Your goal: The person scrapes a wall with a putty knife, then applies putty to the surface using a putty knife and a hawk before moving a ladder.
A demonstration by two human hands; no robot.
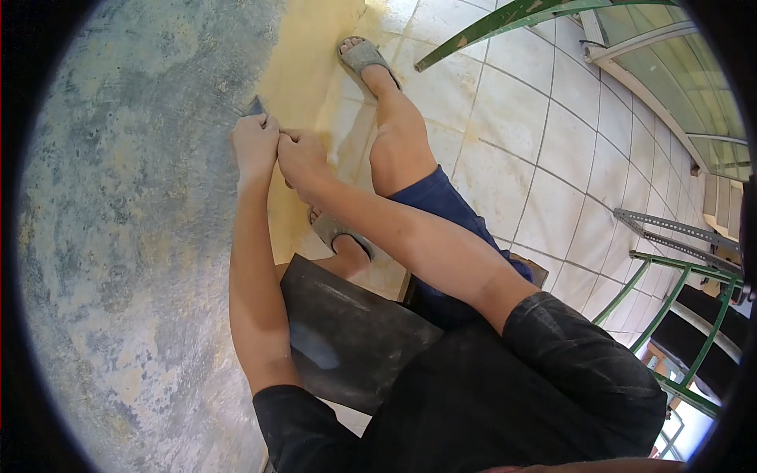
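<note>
A small dark scraper blade (255,107) pokes out past my left hand (257,143), whose fingers are closed around the tool. Its tip is at the wall (158,173), where mottled blue-grey paint meets a bare yellowish strip (303,63). Beside it, my right hand (303,156) is closed too, with its thumb side against the left hand. The scraper's handle is hidden by my fingers, so I cannot make out what the right hand grips.
Whitish floor tiles (505,134) spread to the right, under my sandalled feet. A curved green metal bar (505,25) crosses the top. Green metal frames (670,323) and a perforated metal bar (670,225) are at the right. A dark panel (347,331) lies beside my body.
</note>
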